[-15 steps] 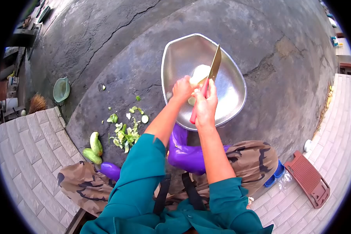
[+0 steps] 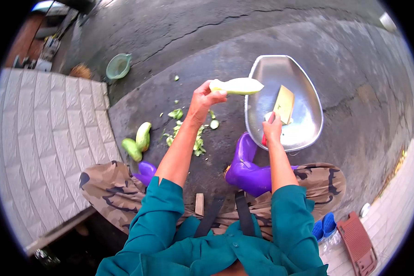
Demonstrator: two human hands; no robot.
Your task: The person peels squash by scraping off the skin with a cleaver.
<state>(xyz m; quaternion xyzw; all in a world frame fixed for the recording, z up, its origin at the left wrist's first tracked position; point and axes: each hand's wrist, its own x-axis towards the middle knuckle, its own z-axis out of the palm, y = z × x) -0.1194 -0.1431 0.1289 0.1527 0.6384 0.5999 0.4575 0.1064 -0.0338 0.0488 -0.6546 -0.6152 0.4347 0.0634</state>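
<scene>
While the left hand (image 2: 202,102) clasps a pale, peeled vegetable (image 2: 239,86) at upper centre, the right hand (image 2: 273,129) grips a knife (image 2: 285,103) over the metal basin (image 2: 312,103), right of centre — mid-cutting, I'd judge — another slice would call for bringing both together

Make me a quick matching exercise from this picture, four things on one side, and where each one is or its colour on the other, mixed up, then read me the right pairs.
Things:
1. Knife
2. Peeled vegetable
3. Green scraps
4. Boots

Place or colour:
A. Purple
B. Gripped in the left hand
C. Scattered on the ground
D. Gripped in the right hand

Right pairs: 1-D, 2-B, 3-C, 4-A.
</scene>
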